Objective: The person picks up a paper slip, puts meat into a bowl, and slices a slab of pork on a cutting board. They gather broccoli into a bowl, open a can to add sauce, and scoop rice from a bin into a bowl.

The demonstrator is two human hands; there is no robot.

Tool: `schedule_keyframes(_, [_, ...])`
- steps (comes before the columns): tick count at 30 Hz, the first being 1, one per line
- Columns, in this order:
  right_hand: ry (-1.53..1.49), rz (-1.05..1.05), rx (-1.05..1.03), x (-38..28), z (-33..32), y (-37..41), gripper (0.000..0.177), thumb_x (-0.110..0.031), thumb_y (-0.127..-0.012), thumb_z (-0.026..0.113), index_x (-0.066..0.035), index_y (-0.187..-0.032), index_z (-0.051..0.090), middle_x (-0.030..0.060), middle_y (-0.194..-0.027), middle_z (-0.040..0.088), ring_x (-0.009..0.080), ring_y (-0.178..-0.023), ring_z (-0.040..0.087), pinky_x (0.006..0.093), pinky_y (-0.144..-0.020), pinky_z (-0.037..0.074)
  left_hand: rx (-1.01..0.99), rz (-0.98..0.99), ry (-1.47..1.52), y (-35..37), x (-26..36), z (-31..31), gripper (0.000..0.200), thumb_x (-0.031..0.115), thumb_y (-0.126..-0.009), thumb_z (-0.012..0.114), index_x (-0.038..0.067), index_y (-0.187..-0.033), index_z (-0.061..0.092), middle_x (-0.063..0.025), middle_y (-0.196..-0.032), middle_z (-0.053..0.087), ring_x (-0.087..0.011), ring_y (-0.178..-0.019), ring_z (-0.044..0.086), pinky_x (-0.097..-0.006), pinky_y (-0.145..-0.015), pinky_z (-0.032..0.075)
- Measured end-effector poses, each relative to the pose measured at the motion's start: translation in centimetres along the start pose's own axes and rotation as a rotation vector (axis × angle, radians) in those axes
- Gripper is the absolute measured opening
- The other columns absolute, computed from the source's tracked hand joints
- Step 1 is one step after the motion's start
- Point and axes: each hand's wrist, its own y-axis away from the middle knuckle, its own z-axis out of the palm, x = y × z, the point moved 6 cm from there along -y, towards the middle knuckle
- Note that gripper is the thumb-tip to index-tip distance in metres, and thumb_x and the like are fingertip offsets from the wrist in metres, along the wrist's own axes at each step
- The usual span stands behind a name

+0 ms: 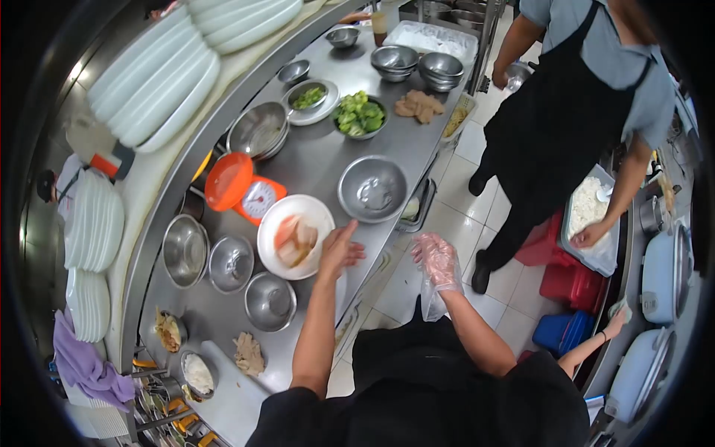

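My left hand (342,252) is bare, its fingers stretched out and holding nothing. It hovers by the right rim of a white plate (319,211) on the steel counter. On that plate lie pale and pinkish-orange pieces of food (296,240), which I cannot name for sure. Just beyond my hand stands a steel bowl (372,189) with nothing visible in it. My right hand (436,261) wears a clear plastic glove. Off the counter's edge, above the floor, it hangs with loosely bent fingers and nothing in it. An orange kitchen scale (259,200) sits behind the plate.
Broccoli (360,115) fills a bowl farther up the counter, near pieces of raw meat (419,106). Several steel bowls (269,302) stand left. White plates (156,82) are stacked on the shelf. At right, a person in a black apron (547,97) reaches into a white-filled tub (592,208).
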Motion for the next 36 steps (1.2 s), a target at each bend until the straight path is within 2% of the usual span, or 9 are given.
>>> schedule_keyframes(2, [-0.069,-0.071,0.038,-3.3,-2.3,-2.3,0.028,-0.024,-0.091,0.055,0.003,-0.096,0.06,0.0082,-0.08,0.062,0.0106,-0.057,0.057,0.0236,-0.051,0.047,-0.022,-0.044,0.065,-4.0,-0.3,3.4,0.052,0.037,-0.082,0.063,-0.006,-0.109,0.05,-0.0163,-0.072,0.061,-0.0226,-0.053,0.061,-0.0268,-0.042,0.046])
schedule_keyframes(5, [-0.134,-0.166,0.13,-5.8,-5.1,-7.2,0.027,-0.022,-0.09,0.055,0.003,-0.097,0.06,0.0105,-0.086,0.063,0.0117,-0.058,0.058,0.024,-0.05,0.048,-0.035,0.039,0.322,-8.4,-0.9,5.8,0.024,0.005,-0.077,0.05,-0.013,-0.093,0.052,-0.0221,-0.08,0.061,-0.0288,-0.06,0.064,-0.0335,-0.044,0.051])
schedule_keyframes(8, [-0.356,-0.135,0.175,-7.1,-7.2,-13.4,0.026,-0.022,-0.089,0.056,0.002,-0.098,0.059,0.0102,-0.082,0.064,0.0129,-0.058,0.058,0.0237,-0.049,0.048,-0.041,0.088,0.24,-7.6,-0.4,7.4,0.021,0.002,-0.075,0.05,-0.012,-0.092,0.052,-0.0222,-0.082,0.06,-0.0291,-0.061,0.062,-0.0329,-0.042,0.05])
schedule_keyframes(15, [-0.283,-0.052,0.566,-10.6,-8.1,-24.5,0.024,-0.026,-0.088,0.057,-0.003,-0.096,0.06,0.0056,-0.071,0.062,0.0116,-0.059,0.057,0.0236,-0.049,0.046,-0.211,-0.004,0.243,-3.9,-0.1,13.6,0.038,-0.003,-0.073,0.045,-0.014,-0.109,0.043,-0.0216,-0.089,0.059,-0.0289,-0.064,0.063,-0.0338,-0.045,0.053])
schedule_keyframes(17, [-0.323,-0.266,0.625,-12.2,-9.1,-27.7,0.024,-0.029,-0.088,0.057,-0.005,-0.094,0.06,0.0047,-0.072,0.062,0.0096,-0.059,0.056,0.0234,-0.052,0.045,-0.274,-0.074,0.23,-4.3,0.1,15.4,0.038,-0.003,-0.073,0.045,-0.013,-0.109,0.043,-0.0213,-0.091,0.058,-0.0283,-0.065,0.062,-0.0337,-0.046,0.053])
schedule_keyframes(24, [-0.246,-0.317,0.803,-13.9,-15.8,-32.0,0.028,-0.029,-0.087,0.056,-0.004,-0.098,0.058,0.0064,-0.082,0.063,0.013,-0.07,0.056,0.0268,-0.062,0.045,-0.377,-0.143,0.119,-7.8,2.0,18.3,0.04,-0.003,-0.072,0.045,-0.011,-0.111,0.041,-0.0206,-0.091,0.057,-0.0279,-0.063,0.062,-0.0342,-0.046,0.053])
schedule_keyframes(28, [-0.251,-0.259,0.788,-11.9,-18.2,-32.7,0.03,-0.028,-0.083,0.057,-0.005,-0.102,0.058,0.0093,-0.081,0.064,0.0132,-0.064,0.055,0.0264,-0.055,0.045,-0.2,0.055,0.141,-9.6,7.7,17.0,0.034,-0.003,-0.068,0.049,-0.01,-0.101,0.049,-0.0173,-0.081,0.058,-0.0254,-0.062,0.062,-0.0348,-0.046,0.053])
schedule_keyframes(32, [-0.181,-0.129,0.689,-10.2,-19.7,-31.1,0.03,-0.029,-0.083,0.058,-0.004,-0.1,0.06,0.0108,-0.084,0.063,0.014,-0.066,0.057,0.0244,-0.055,0.046,0.074,0.095,-0.384,-12.4,11.6,7.4,0.021,0.001,-0.061,0.054,-0.005,-0.081,0.059,-0.0099,-0.07,0.059,-0.017,-0.054,0.055,-0.0329,-0.043,0.044])
schedule_keyframes(36, [0.088,-0.018,0.64,-10.0,-19.3,-27.8,0.037,-0.035,-0.086,0.052,-0.002,-0.102,0.06,0.0093,-0.093,0.064,0.0161,-0.079,0.06,0.0284,-0.068,0.047,0.339,0.347,-0.008,-9.7,16.7,2.7,0.017,0.007,-0.063,0.056,-0.003,-0.076,0.058,-0.0074,-0.063,0.056,-0.0158,-0.05,0.052,-0.0327,-0.041,0.041])
